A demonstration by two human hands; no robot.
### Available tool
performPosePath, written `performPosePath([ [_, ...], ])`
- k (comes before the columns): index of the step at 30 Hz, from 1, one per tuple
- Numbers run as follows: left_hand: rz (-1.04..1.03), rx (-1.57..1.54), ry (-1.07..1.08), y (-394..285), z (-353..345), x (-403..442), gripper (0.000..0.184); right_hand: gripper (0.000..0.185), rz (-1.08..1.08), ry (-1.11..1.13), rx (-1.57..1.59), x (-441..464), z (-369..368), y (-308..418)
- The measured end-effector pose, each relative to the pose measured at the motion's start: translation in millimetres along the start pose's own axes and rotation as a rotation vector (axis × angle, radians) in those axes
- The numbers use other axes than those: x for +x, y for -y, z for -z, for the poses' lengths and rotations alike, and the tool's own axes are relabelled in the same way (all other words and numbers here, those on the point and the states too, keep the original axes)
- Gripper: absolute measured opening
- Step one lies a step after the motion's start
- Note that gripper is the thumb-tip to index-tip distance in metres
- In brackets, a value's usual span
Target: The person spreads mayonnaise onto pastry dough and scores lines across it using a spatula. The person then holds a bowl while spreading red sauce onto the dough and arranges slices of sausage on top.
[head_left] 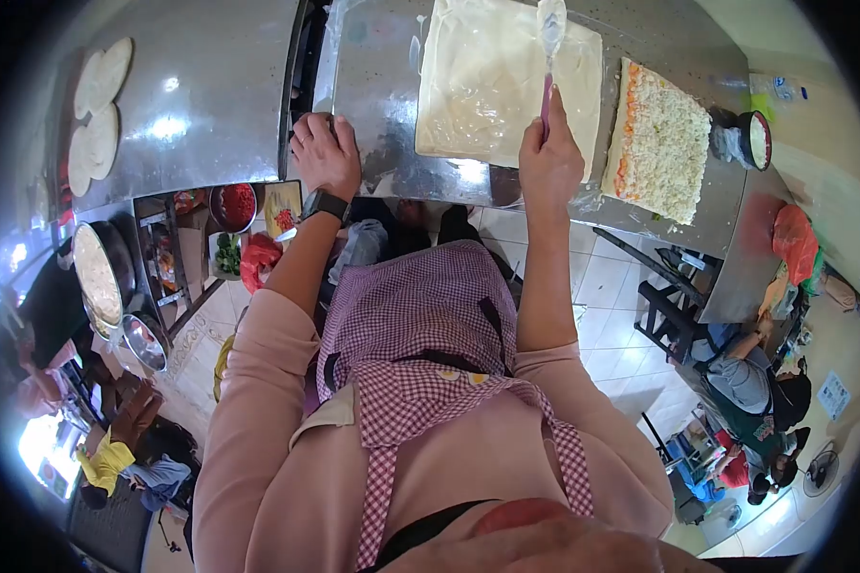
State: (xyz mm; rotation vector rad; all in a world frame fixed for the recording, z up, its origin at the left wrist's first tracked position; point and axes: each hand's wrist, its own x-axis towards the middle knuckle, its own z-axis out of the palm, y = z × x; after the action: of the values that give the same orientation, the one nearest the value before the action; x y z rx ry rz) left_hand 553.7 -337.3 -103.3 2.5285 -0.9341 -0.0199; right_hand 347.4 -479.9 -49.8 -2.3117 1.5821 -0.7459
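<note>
My right hand is closed round the purple handle of a spoon, its index finger stretched along the handle. The spoon's bowl carries white cream and lies over the far right part of a large square dough sheet. A shiny pale spread covers much of that sheet. My left hand, with a dark watch at the wrist, rests on the near table edge by the gap between two metal tables. Its fingers are slightly bent and apart, holding nothing that I can see.
Right of the sheet lies a rectangular dough piece topped with grated white cheese and orange sauce. Beyond it stands a bowl. Flat dough rounds lie far left. Below are a red-filled bowl and a large pan. Other people are in the background.
</note>
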Motion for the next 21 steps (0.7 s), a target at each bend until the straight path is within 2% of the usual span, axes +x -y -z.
performPosePath([
  [15,0.01,-0.011,0.023,2,-1,0,0.033,0.043,-0.046,0.059,0.033,3,-12,1],
  [17,0.005,-0.014,0.015,3,-2,0,0.033,0.041,0.037,0.008,-0.069,4,-15,-1],
  [21,0.014,-0.024,0.017,5,-4,0,0.03,0.042,0.043,0.027,-0.082,4,-14,1],
])
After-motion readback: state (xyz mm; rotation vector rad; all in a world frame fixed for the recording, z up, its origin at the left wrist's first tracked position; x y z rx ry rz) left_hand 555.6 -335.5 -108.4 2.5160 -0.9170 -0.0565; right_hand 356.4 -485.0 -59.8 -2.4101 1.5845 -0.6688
